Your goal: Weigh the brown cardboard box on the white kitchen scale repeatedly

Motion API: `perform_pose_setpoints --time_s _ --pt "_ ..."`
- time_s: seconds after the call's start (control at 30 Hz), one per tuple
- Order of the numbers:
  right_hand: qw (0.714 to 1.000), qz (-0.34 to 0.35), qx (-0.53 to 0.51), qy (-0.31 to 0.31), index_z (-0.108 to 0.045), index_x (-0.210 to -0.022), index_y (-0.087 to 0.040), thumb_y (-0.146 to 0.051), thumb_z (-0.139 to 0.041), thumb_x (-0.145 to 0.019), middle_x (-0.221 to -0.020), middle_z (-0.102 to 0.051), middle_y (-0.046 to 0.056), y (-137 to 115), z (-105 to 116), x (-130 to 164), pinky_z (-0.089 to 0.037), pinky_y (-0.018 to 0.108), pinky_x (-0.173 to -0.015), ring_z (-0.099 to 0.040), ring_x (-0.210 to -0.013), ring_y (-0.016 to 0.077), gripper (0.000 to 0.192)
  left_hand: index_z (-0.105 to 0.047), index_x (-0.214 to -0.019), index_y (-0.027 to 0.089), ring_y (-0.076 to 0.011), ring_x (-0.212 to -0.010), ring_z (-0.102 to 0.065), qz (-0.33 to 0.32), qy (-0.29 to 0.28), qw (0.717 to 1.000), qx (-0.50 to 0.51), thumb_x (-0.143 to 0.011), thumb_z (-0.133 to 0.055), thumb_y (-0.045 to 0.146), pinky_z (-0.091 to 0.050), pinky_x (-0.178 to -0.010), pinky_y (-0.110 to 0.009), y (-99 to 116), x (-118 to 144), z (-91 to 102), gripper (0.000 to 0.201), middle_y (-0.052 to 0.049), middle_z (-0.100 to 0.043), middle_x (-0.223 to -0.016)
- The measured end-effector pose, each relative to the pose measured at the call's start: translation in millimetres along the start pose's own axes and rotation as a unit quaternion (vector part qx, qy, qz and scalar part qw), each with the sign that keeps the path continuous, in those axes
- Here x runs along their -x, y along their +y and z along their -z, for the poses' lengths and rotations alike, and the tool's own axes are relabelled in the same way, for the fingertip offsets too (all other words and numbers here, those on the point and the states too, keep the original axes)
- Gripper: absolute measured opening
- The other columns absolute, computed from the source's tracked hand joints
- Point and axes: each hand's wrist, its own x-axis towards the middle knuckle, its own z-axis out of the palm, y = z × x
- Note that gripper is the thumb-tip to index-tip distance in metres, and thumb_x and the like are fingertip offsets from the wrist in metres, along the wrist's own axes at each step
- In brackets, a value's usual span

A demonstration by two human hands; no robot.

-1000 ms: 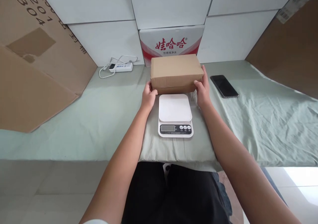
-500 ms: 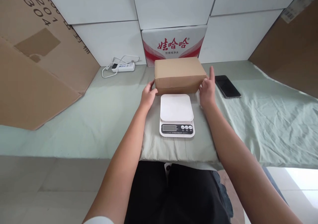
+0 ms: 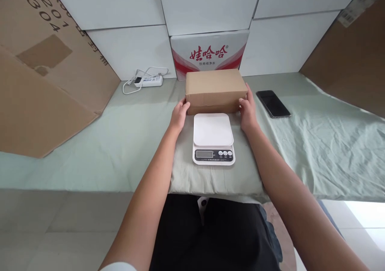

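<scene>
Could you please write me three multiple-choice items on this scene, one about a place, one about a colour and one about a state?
1. Where does the phone lie?
A. right of the cardboard box
B. on the scale
C. beside the power strip

2. What colour is the scale's platform?
A. black
B. white
C. red

3. How do the hands meet the box?
A. both lie flat on its top
B. only one touches it
C. the left hand and right hand press its two ends

Answers: 1 A, the phone lies on the cloth to the box's right. 2 B, the platform is plain white. 3 C, each hand is against one end.
</scene>
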Motion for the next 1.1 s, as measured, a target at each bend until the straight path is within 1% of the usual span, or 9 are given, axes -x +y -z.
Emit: perform_pose_setpoints --time_s 0.17,0.37,0.43,0.53,0.7,0.83,0.9,0.97,1.1 --pt "0.998 -0.056 -0.009 0.038 -0.051 -0.171 -0.041 -0.06 -0.069 -0.089 -0.177 -0.064 0.003 -12.2 -3.4 7.1 -0.054 0.063 -0.135 -0.058 -0.164 0.0366 0.086 -0.077 -0.146 0.024 -0.0359 -0.163 -0.065 -0.004 -0.008 1.0 -0.007 -0.101 -0.067 0.063 -0.051 -0.138 -0.049 3.0 -0.1 0.1 0.06 -0.01 -0.081 -0.158" --pt "0.997 -0.062 -0.01 0.049 -0.048 -0.172 -0.045 -0.059 -0.07 -0.088 -0.17 -0.068 0.002 -12.0 -5.7 6.7 -0.053 0.062 -0.137 -0.057 -0.165 0.0338 0.088 -0.075 -0.145 0.026 -0.0356 -0.166 -0.062 -0.007 -0.003 1.0 -0.024 -0.102 -0.066 0.072 -0.048 -0.139 -0.047 0.1 -2.5 3.6 0.064 -0.009 -0.078 -0.162" --pt "0.997 -0.066 -0.009 0.045 -0.047 -0.173 -0.043 -0.06 -0.069 -0.088 -0.17 -0.068 0.003 -12.8 -6.3 6.6 -0.052 0.063 -0.138 -0.057 -0.165 0.0345 0.089 -0.076 -0.143 0.027 -0.0348 -0.166 -0.061 -0.013 0.007 1.0 -0.02 -0.101 -0.067 0.072 -0.046 -0.141 -0.047 -1.0 -3.1 4.2 0.062 -0.009 -0.077 -0.164" --pt "0.997 -0.074 -0.011 0.033 -0.047 -0.173 -0.04 -0.06 -0.067 -0.087 -0.172 -0.067 0.003 -16.6 -8.3 7.5 -0.049 0.063 -0.141 -0.057 -0.166 0.0363 0.091 -0.079 -0.138 0.027 -0.0356 -0.164 -0.064 -0.006 0.01 1.0 -0.012 -0.099 -0.07 0.074 -0.047 -0.14 -0.048 -1.9 -3.4 3.3 0.062 -0.009 -0.08 -0.16" --pt "0.998 -0.052 -0.008 0.015 -0.054 -0.168 -0.04 -0.061 -0.066 -0.085 -0.178 -0.063 -0.001 -26.8 -15.4 10.3 -0.039 0.06 -0.149 -0.048 -0.173 0.0347 0.086 -0.08 -0.137 0.028 -0.0374 -0.161 -0.066 0.0 -0.007 1.0 -0.002 -0.096 -0.072 0.079 -0.05 -0.137 -0.049 -0.6 -1.4 1.0 0.066 -0.01 -0.083 -0.151" --pt "0.999 -0.016 -0.006 0.028 -0.058 -0.165 -0.04 -0.064 -0.07 -0.083 -0.176 -0.064 -0.001 -43.4 -22.1 12.0 -0.028 0.06 -0.154 -0.042 -0.177 0.0349 0.086 -0.079 -0.14 0.026 -0.0385 -0.161 -0.065 -0.03 -0.012 0.999 -0.018 -0.096 -0.071 0.081 -0.049 -0.137 -0.049 9.3 2.0 0.0 0.071 -0.012 -0.082 -0.154" --pt "0.999 0.002 -0.008 0.04 -0.056 -0.167 -0.04 -0.065 -0.071 -0.082 -0.178 -0.062 0.001 -55.8 -23.2 16.1 -0.026 0.061 -0.154 -0.04 -0.178 0.0356 0.09 -0.079 -0.142 0.026 -0.0387 -0.161 -0.064 -0.061 -0.009 0.997 -0.035 -0.098 -0.067 0.083 -0.048 -0.137 -0.049 18.9 7.9 -1.3 0.073 -0.013 -0.08 -0.157" --pt "0.999 0.015 -0.006 0.045 -0.054 -0.169 -0.038 -0.066 -0.072 -0.082 -0.179 -0.061 0.004 -69.2 -21.3 26.1 -0.027 0.062 -0.154 -0.041 -0.178 0.0377 0.093 -0.078 -0.145 0.026 -0.038 -0.162 -0.063 -0.09 -0.007 0.995 -0.051 -0.099 -0.065 0.085 -0.048 -0.137 -0.048 30.1 20.6 -2.7 0.076 -0.013 -0.078 -0.16" --pt "0.998 0.031 0.015 0.049 -0.052 -0.173 -0.035 -0.066 -0.072 -0.086 -0.182 -0.056 0.009 -89.8 -10.4 66.6 -0.031 0.063 -0.152 -0.046 -0.174 0.0405 0.094 -0.074 -0.152 0.026 -0.0382 -0.16 -0.065 -0.107 -0.01 0.992 -0.063 -0.1 -0.061 0.087 -0.053 -0.133 -0.048 44.9 66.4 -2.4 0.081 -0.015 -0.079 -0.159"
